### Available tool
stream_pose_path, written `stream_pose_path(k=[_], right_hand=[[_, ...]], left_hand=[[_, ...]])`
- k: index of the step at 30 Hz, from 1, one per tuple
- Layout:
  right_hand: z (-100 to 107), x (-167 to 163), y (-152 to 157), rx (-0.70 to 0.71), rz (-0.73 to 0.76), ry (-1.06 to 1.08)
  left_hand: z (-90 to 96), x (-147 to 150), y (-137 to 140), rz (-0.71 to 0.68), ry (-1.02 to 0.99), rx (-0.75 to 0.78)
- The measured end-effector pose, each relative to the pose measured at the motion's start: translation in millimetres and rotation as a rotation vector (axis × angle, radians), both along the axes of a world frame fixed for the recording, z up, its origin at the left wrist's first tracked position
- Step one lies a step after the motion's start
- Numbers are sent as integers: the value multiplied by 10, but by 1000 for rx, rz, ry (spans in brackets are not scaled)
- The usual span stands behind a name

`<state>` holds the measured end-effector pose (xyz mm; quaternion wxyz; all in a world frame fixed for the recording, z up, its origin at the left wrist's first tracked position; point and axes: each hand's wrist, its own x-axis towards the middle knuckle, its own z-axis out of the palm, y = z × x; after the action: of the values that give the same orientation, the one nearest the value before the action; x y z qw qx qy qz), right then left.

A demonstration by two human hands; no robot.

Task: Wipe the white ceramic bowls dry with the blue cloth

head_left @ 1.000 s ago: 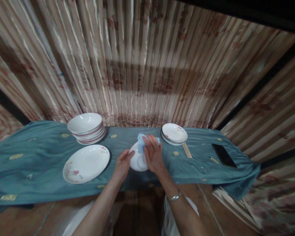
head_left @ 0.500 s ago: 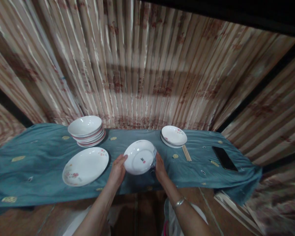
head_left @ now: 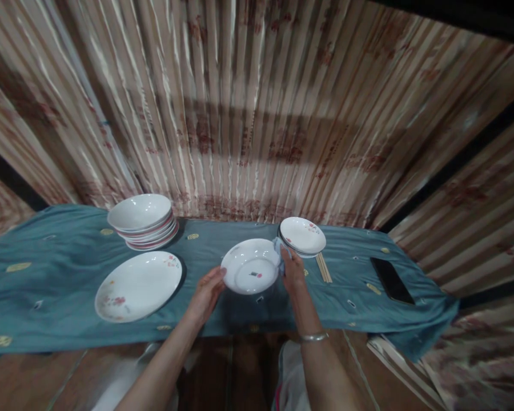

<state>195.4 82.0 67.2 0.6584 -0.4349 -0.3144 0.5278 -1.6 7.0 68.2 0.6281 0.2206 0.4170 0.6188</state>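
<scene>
A white plate (head_left: 252, 268) is held above the table with its underside, marked by a small printed stamp, facing me. My left hand (head_left: 209, 291) pinches its left rim, thumb on the near face. At the right rim, my right hand (head_left: 293, 269) is closed on a light blue cloth (head_left: 281, 254) pressed against the plate's edge. Just behind that hand, small flowered plates (head_left: 302, 234) sit in a stack. To the left of my left hand lies a large oval plate (head_left: 139, 287) with floral decoration.
A stack of white bowls and plates (head_left: 143, 220) stands at the back left. Chopsticks (head_left: 324, 268) lie beside the small plates, and a black phone (head_left: 392, 279) rests farther right. A patterned curtain (head_left: 240, 131) hangs behind the teal-covered table (head_left: 227, 225).
The plate has shifted slightly right and up in my hands. My right hand has moved up along the right rim, and the blue cloth now shows more clearly.
</scene>
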Motion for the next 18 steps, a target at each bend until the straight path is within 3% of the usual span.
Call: stream_pose_path(k=[9, 18], right_hand=[[99, -140, 67, 283, 43, -601], [83, -453, -183, 564, -37, -1144]], left_hand=[[176, -107, 49, 30, 48, 69], [126, -57, 54, 0, 48, 111]])
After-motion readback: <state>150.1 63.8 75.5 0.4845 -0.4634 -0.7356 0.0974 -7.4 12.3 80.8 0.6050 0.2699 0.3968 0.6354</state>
